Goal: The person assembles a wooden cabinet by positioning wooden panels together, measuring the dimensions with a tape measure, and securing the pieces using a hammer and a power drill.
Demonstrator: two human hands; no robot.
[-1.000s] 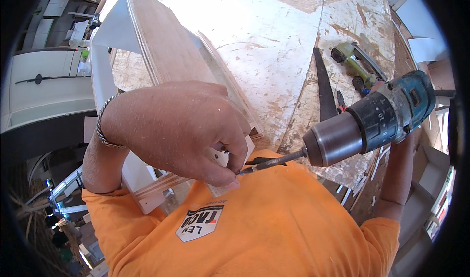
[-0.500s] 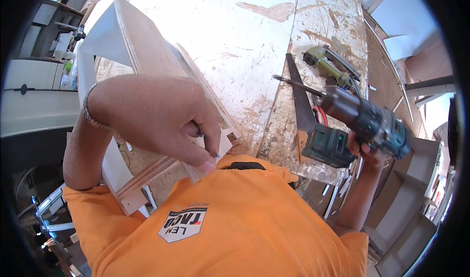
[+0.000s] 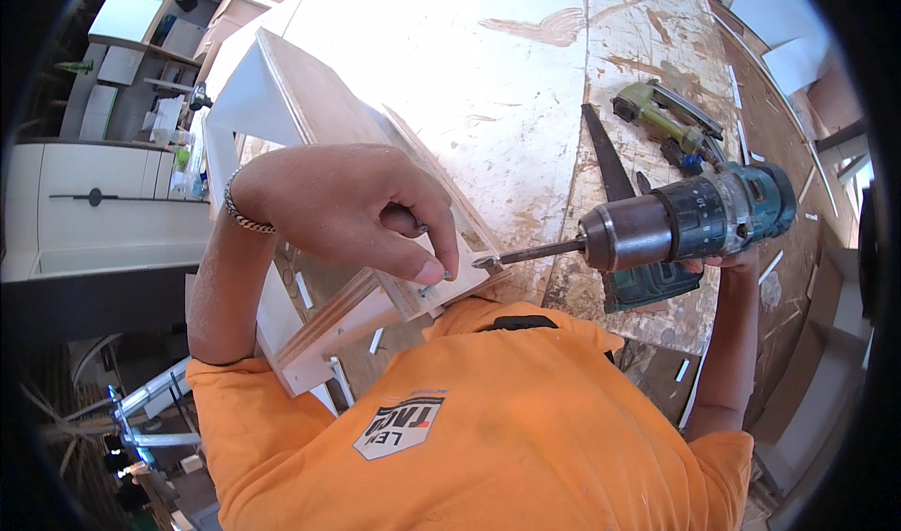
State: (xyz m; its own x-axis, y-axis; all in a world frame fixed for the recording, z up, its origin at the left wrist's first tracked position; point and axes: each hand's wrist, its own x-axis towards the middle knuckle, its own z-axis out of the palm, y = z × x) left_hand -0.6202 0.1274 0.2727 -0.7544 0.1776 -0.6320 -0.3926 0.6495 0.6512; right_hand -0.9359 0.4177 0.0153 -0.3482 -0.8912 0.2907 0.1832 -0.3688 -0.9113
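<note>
My left hand (image 3: 343,212), with a chain bracelet on the wrist, pinches a small screw (image 3: 448,275) between thumb and forefinger. Its other fingers are curled, and another small metal piece shows among them. Below the fingertips lies the corner of a plywood box frame (image 3: 314,90), white on one face, standing tilted at the table's near left. My right hand (image 3: 737,261) grips a teal and black cordless drill (image 3: 699,214), mostly hidden behind it. The drill's bit (image 3: 535,251) points left, its tip a little right of the screw and apart from it.
On the worn, stained worktable (image 3: 450,71), a handsaw (image 3: 606,155) lies behind the drill, with a green nail gun (image 3: 657,118) beyond it. A pale shelf carcass (image 3: 812,371) stands at the right. White cabinets (image 3: 113,193) are at the left; offcuts litter the floor.
My right hand has turned the drill and brought its bit left and down, close to my left fingertips. My left hand still pinches the screw over the frame corner. The whole view has shifted slightly.
</note>
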